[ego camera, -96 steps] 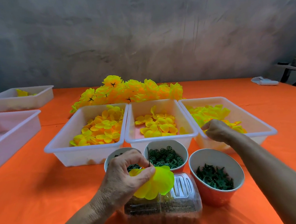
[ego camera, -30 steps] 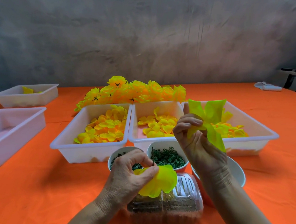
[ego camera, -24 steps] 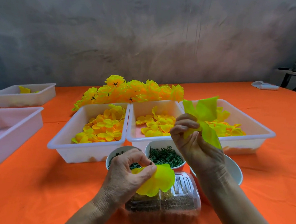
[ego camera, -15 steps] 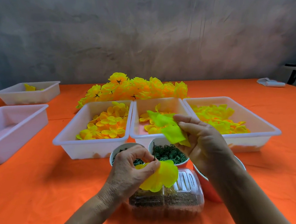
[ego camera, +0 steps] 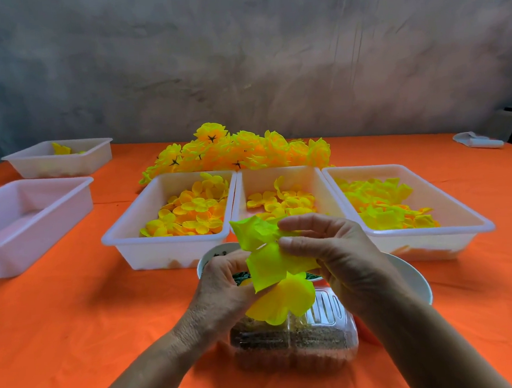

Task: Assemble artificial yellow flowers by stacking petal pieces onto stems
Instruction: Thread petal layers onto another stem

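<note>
The left hand (ego camera: pixel 225 290) grips the half-built flower (ego camera: pixel 282 302) low over the near bench (ego camera: pixel 76 327), steadying it, while the right hand (ego camera: pixel 334 255) pinches a petal piece (ego camera: pixel 268 253) just above, likely to thread on.

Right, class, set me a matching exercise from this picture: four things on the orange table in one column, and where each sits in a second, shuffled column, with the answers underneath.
Things
1. finished flowers
2. big petal piece
3. clear box
4. folded cloth

Places
A. far right edge of the table
B. heaped behind the three trays
C. pinched in the right hand, above the left hand
D. nearest the camera, under both hands

Pairs: 1-B, 2-C, 3-D, 4-A
</note>
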A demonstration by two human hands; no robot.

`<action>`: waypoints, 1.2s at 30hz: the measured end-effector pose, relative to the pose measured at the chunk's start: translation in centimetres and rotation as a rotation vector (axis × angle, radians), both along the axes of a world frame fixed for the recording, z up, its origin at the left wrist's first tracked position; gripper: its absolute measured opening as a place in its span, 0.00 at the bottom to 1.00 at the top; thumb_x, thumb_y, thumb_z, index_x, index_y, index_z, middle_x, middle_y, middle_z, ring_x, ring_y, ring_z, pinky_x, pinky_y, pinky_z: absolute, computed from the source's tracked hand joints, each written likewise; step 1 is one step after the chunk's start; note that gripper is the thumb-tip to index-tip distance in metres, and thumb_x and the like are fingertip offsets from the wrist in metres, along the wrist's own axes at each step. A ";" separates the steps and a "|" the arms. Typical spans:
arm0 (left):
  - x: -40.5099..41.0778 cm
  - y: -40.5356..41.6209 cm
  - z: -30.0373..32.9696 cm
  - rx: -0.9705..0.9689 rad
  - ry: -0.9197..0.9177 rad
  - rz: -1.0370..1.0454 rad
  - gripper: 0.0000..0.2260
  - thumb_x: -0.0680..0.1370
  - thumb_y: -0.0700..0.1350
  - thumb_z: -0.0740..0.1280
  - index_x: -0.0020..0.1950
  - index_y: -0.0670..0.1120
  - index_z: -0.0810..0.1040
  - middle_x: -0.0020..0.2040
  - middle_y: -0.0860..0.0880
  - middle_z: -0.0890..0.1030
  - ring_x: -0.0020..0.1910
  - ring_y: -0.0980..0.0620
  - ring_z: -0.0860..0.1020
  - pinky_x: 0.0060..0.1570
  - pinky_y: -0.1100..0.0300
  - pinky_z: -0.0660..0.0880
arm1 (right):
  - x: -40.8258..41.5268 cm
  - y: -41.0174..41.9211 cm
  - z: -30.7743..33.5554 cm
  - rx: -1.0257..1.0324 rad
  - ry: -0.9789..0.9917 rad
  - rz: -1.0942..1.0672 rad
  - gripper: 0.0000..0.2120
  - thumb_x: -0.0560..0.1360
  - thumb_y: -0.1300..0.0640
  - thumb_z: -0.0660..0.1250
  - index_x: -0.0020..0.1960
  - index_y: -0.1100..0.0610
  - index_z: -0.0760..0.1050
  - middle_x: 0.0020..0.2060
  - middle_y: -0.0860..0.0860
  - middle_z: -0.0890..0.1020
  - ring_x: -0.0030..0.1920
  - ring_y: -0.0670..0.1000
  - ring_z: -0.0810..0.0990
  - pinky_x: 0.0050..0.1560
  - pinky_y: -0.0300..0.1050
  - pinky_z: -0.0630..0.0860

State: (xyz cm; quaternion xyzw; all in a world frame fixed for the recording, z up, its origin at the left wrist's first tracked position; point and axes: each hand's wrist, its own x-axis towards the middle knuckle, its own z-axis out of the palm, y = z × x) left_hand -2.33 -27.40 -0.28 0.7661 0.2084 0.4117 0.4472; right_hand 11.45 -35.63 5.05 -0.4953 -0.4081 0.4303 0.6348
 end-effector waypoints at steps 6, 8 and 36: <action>-0.6 0.1 0.8 0.016 0.039 -0.028 0.10 0.67 0.47 0.73 0.42 0.63 0.83 0.41 0.60 0.84 0.42 0.64 0.80 0.41 0.67 0.75 | -0.1 0.5 0.3 -0.052 -0.002 -0.005 0.11 0.53 0.59 0.75 0.35 0.54 0.84 0.36 0.54 0.85 0.34 0.52 0.82 0.35 0.42 0.77; -0.8 0.1 1.0 -0.001 0.043 -0.037 0.07 0.67 0.47 0.72 0.41 0.59 0.85 0.40 0.55 0.84 0.40 0.64 0.79 0.41 0.66 0.75 | -0.2 0.6 0.3 -0.063 0.000 -0.003 0.11 0.53 0.60 0.75 0.35 0.54 0.84 0.35 0.54 0.85 0.34 0.52 0.82 0.34 0.42 0.78; 0.0 -0.8 4.7 -0.711 -0.100 0.013 0.24 0.52 0.48 0.75 0.46 0.42 0.82 0.45 0.40 0.84 0.45 0.42 0.80 0.59 0.41 0.73 | 0.1 0.6 1.7 -0.132 -0.136 0.003 0.12 0.56 0.57 0.74 0.40 0.53 0.83 0.37 0.53 0.85 0.37 0.52 0.82 0.44 0.50 0.78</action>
